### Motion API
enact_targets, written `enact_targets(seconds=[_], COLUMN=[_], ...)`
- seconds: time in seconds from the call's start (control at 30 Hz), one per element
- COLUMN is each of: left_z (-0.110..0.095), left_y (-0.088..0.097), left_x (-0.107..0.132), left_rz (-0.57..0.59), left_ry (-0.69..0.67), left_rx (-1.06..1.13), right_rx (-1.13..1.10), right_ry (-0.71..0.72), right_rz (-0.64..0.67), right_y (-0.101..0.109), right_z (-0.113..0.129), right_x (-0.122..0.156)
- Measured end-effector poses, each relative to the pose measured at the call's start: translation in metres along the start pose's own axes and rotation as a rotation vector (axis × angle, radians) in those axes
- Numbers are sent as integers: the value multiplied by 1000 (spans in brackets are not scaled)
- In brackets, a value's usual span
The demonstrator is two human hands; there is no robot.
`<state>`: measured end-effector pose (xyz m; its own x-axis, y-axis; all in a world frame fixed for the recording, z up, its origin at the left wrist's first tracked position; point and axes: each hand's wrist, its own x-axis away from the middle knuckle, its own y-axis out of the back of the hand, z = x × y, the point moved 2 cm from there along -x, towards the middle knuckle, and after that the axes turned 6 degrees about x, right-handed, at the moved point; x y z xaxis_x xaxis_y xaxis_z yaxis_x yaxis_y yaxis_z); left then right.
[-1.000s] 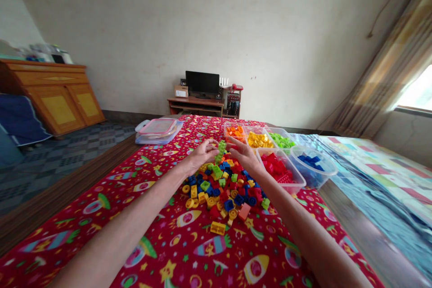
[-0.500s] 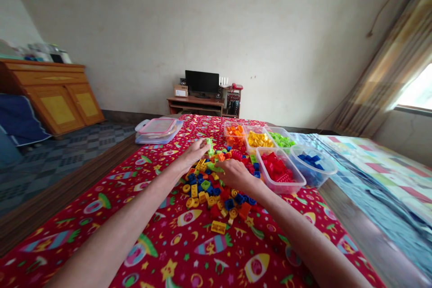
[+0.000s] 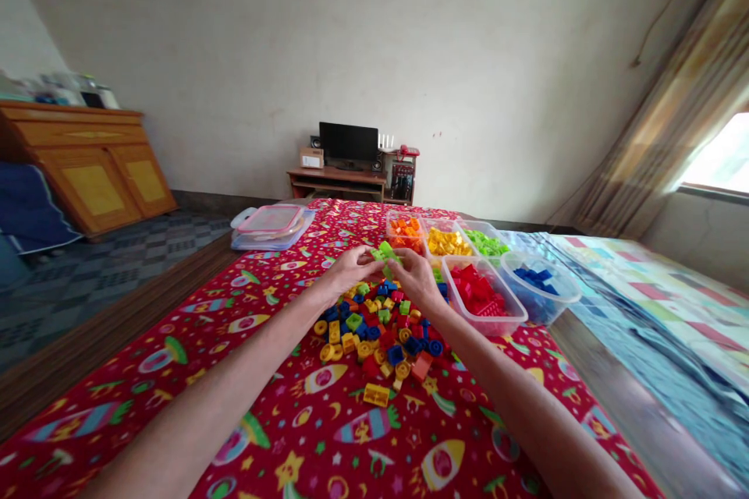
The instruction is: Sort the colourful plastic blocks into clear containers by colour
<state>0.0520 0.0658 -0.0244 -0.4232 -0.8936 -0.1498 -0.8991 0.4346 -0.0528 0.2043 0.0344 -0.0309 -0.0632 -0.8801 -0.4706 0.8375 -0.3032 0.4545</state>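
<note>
My left hand [image 3: 349,268] is closed on light green toy building bricks [image 3: 385,252], held just above the far side of a mixed pile. My right hand [image 3: 414,276] meets it from the other side, its fingers pinching green bricks at the same spot. Where one brick ends and another begins is hard to make out between the fingertips. Below and nearer lies the loose pile of building bricks [image 3: 363,331] in yellow, blue, red, orange and green. A single yellow brick [image 3: 376,394] lies apart at the near side.
Right of the pile stand clear tubs of sorted bricks: an orange tub [image 3: 406,232], a yellow tub [image 3: 448,242], a green tub [image 3: 485,242], a red tub [image 3: 490,320] and a round blue tub [image 3: 541,300]. Stacked lids [image 3: 272,224] lie at the far left of the red patterned cloth [image 3: 234,374].
My right hand has risen from the pile with a green piece and come up to my left hand. The green bricks in my left hand have shifted right and tipped over from upright.
</note>
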Motion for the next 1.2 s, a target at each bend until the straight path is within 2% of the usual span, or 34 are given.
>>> enact_targets(seconds=[0.23,0.4,0.5,0.57,0.73,0.8,0.9,1.03,1.2], left_z=[3,4,6,8,10,9,4,0,7], left_y=[1,4,12,17,21,20,20,23,27], left_x=[1,0,-4,-7,-8,-6,-2,0,-6], left_rz=[-63,-40,-55,-64,-68,-63,-66,-68,-60], left_ry=[5,15,-7,-14,-10,-14,-43,-64,-62], left_rx=[47,-21,-77,-94,-110,-137,-188,-228,-259], right_rx=[120,66,13,28,272,425,515,484,336], right_ry=[78,14,-56,-118,-299,-368,-414,-409,-373], right_rz=[6,64,61,7,-171,-242,-263,-243,-251], right_y=[3,16,37,58,125,150,176,190,184], right_z=[9,1,-18,-34,-70,-76,-79,-81,-73], right_x=[3,-6,-19,-32,-75,-92,-113,-120,-100])
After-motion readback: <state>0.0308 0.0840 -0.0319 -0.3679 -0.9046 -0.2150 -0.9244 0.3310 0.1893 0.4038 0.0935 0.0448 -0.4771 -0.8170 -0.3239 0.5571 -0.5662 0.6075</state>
